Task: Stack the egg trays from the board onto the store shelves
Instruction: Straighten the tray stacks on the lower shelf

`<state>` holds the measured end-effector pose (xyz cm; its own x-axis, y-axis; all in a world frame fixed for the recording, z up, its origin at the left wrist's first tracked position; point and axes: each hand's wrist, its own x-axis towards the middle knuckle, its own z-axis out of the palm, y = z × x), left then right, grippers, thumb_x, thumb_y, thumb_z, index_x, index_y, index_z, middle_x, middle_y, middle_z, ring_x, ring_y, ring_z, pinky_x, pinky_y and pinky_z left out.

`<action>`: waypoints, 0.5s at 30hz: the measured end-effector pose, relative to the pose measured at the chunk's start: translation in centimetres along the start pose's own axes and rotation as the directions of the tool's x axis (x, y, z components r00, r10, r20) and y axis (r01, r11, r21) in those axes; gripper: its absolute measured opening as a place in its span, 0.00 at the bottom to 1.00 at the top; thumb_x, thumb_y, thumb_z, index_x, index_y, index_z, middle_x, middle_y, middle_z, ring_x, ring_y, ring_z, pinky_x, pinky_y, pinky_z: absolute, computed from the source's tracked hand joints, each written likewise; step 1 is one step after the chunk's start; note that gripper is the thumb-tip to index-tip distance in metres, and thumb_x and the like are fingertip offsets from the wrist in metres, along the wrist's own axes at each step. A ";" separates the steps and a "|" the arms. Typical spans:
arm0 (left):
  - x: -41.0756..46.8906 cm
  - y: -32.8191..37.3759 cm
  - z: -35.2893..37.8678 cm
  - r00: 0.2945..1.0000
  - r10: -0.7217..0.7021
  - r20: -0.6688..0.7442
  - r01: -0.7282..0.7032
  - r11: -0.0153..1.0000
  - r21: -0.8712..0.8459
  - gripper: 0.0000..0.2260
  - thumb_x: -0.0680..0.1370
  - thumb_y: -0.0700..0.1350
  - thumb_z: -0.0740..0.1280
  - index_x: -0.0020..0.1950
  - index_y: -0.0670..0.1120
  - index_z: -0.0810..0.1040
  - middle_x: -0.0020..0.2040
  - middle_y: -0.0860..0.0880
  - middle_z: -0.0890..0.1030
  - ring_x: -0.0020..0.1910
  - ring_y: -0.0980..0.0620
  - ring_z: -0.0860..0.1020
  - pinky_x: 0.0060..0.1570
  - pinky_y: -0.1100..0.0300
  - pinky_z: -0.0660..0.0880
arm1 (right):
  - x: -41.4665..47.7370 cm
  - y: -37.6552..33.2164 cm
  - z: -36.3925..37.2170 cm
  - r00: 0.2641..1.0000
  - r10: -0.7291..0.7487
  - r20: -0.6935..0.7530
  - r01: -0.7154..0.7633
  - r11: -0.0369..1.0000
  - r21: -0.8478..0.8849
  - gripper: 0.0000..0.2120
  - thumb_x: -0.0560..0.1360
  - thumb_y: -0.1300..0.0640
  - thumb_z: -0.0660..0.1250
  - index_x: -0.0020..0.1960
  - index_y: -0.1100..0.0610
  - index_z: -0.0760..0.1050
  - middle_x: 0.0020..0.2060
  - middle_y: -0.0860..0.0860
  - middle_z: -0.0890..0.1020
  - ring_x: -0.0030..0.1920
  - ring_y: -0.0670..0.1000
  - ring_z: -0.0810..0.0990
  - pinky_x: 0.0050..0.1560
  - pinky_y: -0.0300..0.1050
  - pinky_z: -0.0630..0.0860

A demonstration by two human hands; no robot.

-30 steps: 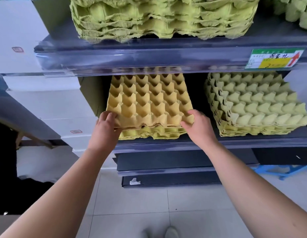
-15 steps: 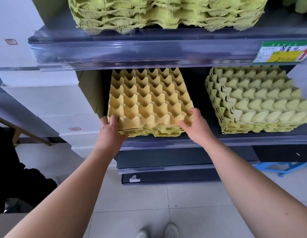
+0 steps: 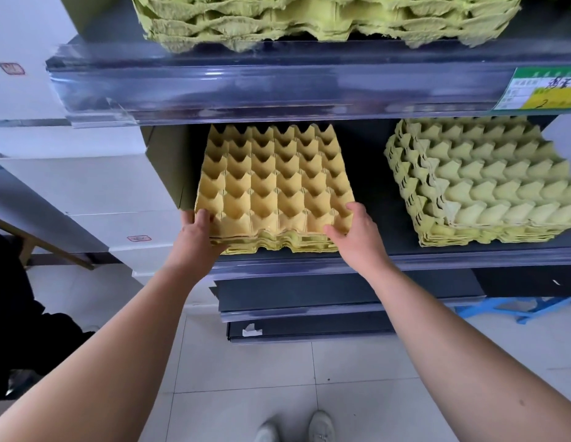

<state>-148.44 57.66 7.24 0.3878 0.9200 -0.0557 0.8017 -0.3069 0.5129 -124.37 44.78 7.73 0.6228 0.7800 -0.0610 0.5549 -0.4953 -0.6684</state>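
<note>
A yellow egg tray stack [image 3: 274,189] lies on the middle shelf [image 3: 389,260], its top tray flat on the trays under it. My left hand [image 3: 195,237] grips the stack's front left corner, thumb on top. My right hand [image 3: 354,234] holds the front right corner, fingers curled over the edge. A second, greener tray stack [image 3: 488,183] sits to the right on the same shelf. More green trays [image 3: 309,20] fill the shelf above.
A price label [image 3: 545,90] hangs on the upper shelf's rail. White boxes [image 3: 80,186] stand left of the shelving. Lower dark shelves [image 3: 309,301] jut out below. A blue frame [image 3: 514,307] is at floor level right. My shoes [image 3: 293,429] are on the tiled floor.
The top yellow tray has dropped from a tilt to lie flat on its stack. Both hands slid with it to the front corners, and the camera moved closer.
</note>
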 end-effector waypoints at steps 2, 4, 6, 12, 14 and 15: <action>-0.1 -0.4 0.7 0.999 0.030 -0.014 -0.031 0.998 -0.057 0.31 0.72 0.38 0.73 0.71 0.43 0.63 0.64 0.38 0.64 0.54 0.33 0.75 0.56 0.45 0.72 | -0.2 0.4 0.7 1.000 0.003 -0.028 -0.004 1.000 -0.018 0.30 0.76 0.49 0.67 0.72 0.57 0.59 0.69 0.55 0.69 0.65 0.55 0.71 0.55 0.45 0.69; 0.0 -0.6 1.0 0.999 0.039 -0.030 -0.042 0.993 -0.115 0.41 0.72 0.36 0.72 0.77 0.50 0.51 0.68 0.38 0.62 0.56 0.33 0.74 0.58 0.45 0.71 | -0.2 0.8 0.9 0.999 0.019 -0.037 -0.020 1.000 -0.019 0.33 0.76 0.50 0.67 0.74 0.56 0.56 0.69 0.56 0.68 0.66 0.56 0.70 0.57 0.47 0.70; 0.2 -1.0 1.2 1.000 0.010 -0.004 -0.010 0.988 -0.154 0.47 0.72 0.36 0.72 0.78 0.51 0.42 0.70 0.36 0.62 0.59 0.33 0.73 0.59 0.45 0.70 | -0.2 1.2 1.0 0.999 0.050 0.005 -0.050 0.998 0.025 0.34 0.76 0.51 0.66 0.76 0.54 0.52 0.70 0.56 0.67 0.67 0.57 0.68 0.60 0.48 0.68; 0.9 -1.5 2.3 0.996 -0.066 0.061 0.080 0.962 -0.260 0.47 0.72 0.40 0.73 0.77 0.51 0.42 0.70 0.40 0.68 0.64 0.37 0.71 0.62 0.47 0.68 | -0.2 1.8 1.4 0.995 0.084 0.046 -0.087 0.994 0.063 0.34 0.78 0.50 0.63 0.77 0.51 0.48 0.70 0.57 0.68 0.66 0.58 0.70 0.58 0.49 0.69; 0.5 -0.9 3.0 0.997 -0.062 0.046 0.073 0.957 -0.280 0.46 0.72 0.42 0.74 0.77 0.52 0.44 0.69 0.42 0.68 0.64 0.39 0.71 0.62 0.46 0.68 | 0.1 2.1 0.8 0.995 0.100 0.018 -0.101 0.993 0.056 0.32 0.78 0.49 0.63 0.77 0.53 0.51 0.70 0.57 0.68 0.66 0.57 0.70 0.55 0.46 0.69; 0.2 -0.6 3.5 0.998 -0.046 0.047 0.058 0.954 -0.296 0.45 0.72 0.43 0.74 0.77 0.52 0.44 0.69 0.43 0.68 0.64 0.40 0.71 0.62 0.47 0.69 | 0.2 2.4 0.3 0.994 0.108 0.006 -0.108 0.993 0.049 0.32 0.78 0.49 0.63 0.76 0.54 0.52 0.69 0.57 0.69 0.64 0.57 0.72 0.53 0.44 0.68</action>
<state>-147.25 57.21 3.94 0.3713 0.9207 -0.1199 0.6526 -0.1670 0.7390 -123.08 43.85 5.89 0.6756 0.7244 -0.1368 0.4571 -0.5572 -0.6933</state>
